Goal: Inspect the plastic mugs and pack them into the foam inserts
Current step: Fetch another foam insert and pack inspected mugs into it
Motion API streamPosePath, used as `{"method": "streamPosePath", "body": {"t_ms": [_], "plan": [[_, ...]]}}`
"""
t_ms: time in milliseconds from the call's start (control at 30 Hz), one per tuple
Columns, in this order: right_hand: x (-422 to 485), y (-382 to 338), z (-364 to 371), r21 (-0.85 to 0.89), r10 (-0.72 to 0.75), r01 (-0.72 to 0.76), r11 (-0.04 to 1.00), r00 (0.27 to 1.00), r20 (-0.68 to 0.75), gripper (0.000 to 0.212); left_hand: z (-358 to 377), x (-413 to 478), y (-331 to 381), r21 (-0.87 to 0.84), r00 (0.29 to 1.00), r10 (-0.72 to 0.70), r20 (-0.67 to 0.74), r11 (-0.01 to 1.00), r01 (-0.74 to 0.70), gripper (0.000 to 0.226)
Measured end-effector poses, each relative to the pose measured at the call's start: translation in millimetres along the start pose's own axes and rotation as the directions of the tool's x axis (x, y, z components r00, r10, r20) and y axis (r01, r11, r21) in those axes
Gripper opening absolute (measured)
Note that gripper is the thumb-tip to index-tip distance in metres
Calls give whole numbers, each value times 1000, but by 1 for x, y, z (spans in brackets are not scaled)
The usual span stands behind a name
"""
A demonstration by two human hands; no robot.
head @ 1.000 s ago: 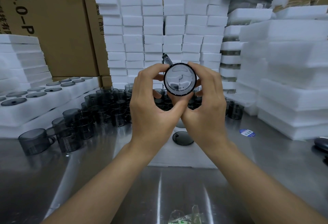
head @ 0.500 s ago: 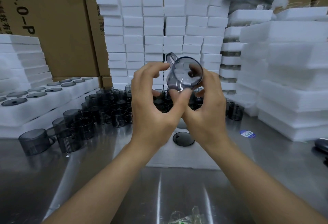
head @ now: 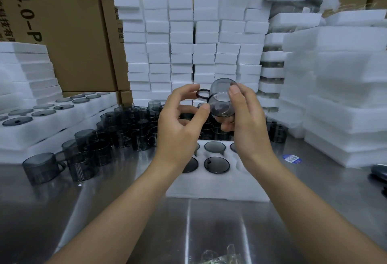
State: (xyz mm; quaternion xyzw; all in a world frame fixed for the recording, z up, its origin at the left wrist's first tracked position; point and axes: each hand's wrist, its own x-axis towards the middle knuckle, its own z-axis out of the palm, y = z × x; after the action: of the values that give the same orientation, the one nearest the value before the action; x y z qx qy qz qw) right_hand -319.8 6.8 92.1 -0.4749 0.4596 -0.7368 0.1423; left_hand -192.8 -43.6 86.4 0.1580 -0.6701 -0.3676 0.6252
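Head view, starting at the left: a filled foam tray [head: 48, 125] runs off the frame edge, and only dark round mug bottoms show in its holes. Beside it, loose mugs [head: 117, 132] of smoky plastic crowd the steel worktop [head: 125, 211], the rear ones hidden behind the hands. The left hand [head: 182, 121] curls thumb and forefinger about the handle of the raised mug [head: 222, 101]. Its thumb tip touches the body, but whether the forefinger meets the handle cannot be told. The raised mug is in the air above the foam insert [head: 217, 188], tilted and washed out by glare. The right hand [head: 249, 121] grips it, thumb on top, fingers underneath and mostly hidden. Both wrists cover parts of the foam insert, where four seated mugs [head: 216, 165] show, two only partly. Farther right lie a blue sticker [head: 291, 158] and a dark object [head: 380, 172] cut off by the frame edge.
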Motion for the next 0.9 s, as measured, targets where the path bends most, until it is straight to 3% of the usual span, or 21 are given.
{"method": "streamPosePath", "body": {"t_ms": [100,200,367,500,700,900], "plan": [[0,-2,-1,11,42,-42,999,999,-10,48,0,1,-5,44,1000,-15,-23,999,16,23],[-2,-5,-1,30,64,-64,997,998,2,51,0,2,-6,41,999,-31,-36,999,32,17],[-5,-9,1,35,-5,3,999,997,78,53,-1,5,-8,-33,991,-98,-88,995,95,10],[-5,-3,0,-23,-17,19,1000,995,98,62,-1,5,-8,-48,990,-102,-94,994,98,11],[-8,6,1,-72,-73,84,994,987,144,52,-1,4,-9,-53,990,-106,-96,993,101,13],[-8,7,0,-62,-67,78,995,985,161,60,-1,4,-10,-55,989,-107,-99,993,102,13]]}}
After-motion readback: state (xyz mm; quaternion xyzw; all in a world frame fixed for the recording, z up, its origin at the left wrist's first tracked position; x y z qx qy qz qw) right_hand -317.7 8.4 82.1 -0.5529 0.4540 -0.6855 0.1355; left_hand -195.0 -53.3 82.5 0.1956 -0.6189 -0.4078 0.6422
